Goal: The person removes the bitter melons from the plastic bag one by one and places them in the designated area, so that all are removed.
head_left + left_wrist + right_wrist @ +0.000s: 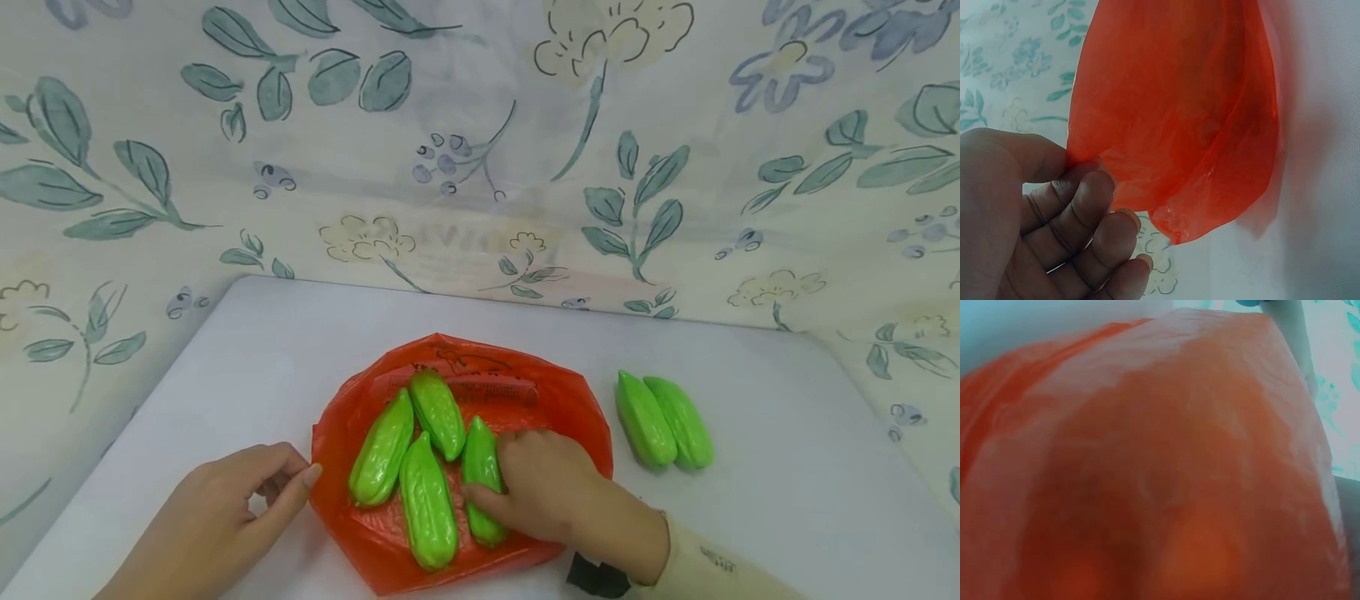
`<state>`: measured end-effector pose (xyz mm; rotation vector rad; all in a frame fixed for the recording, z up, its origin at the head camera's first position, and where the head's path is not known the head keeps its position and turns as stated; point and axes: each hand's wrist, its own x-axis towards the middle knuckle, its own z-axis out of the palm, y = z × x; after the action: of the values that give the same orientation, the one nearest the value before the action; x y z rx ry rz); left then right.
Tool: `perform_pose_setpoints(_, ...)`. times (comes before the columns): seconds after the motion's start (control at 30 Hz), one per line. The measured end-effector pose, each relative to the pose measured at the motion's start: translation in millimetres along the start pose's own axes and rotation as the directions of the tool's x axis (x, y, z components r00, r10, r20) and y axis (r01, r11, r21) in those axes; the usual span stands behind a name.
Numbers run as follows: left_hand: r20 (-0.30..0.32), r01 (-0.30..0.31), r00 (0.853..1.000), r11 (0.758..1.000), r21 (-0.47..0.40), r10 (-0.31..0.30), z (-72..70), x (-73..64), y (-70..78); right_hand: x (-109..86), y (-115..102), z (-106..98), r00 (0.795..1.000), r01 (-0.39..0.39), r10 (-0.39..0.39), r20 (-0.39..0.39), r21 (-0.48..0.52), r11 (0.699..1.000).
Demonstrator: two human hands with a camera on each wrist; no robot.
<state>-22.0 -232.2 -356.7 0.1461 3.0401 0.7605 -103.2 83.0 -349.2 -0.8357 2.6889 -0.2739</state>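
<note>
An open red plastic bag (558,392) lies on the white table, with several glossy green, ridged star fruits inside. My left hand (217,508) pinches the bag's left rim between thumb and index finger; the left wrist view shows the same hand (1066,219) at the edge of the thin red plastic (1166,106). Reaching into the bag, my right hand (551,483) grips the rightmost star fruit (480,462), thumb across its near side. The other star fruits, such as the front one (427,508), lie to its left. Red plastic (1166,425) fills most of the right wrist view, hiding the right hand.
Two more star fruits, one on the left (645,421) and one on the right (682,421), lie side by side on the table (795,467), right of the bag. A leaf-and-flower patterned sheet (480,225) hangs behind and around the table.
</note>
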Motion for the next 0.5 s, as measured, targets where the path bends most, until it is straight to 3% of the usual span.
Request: perform_pose_setpoints(0.5, -0.001, -0.01, 1.0, 1.0, 0.004, 0.01, -1.0, 0.1, 0.6, -3.1, 12, -5, 0.999, 0.021, -0.025, 0.032, 0.105, 0.994)
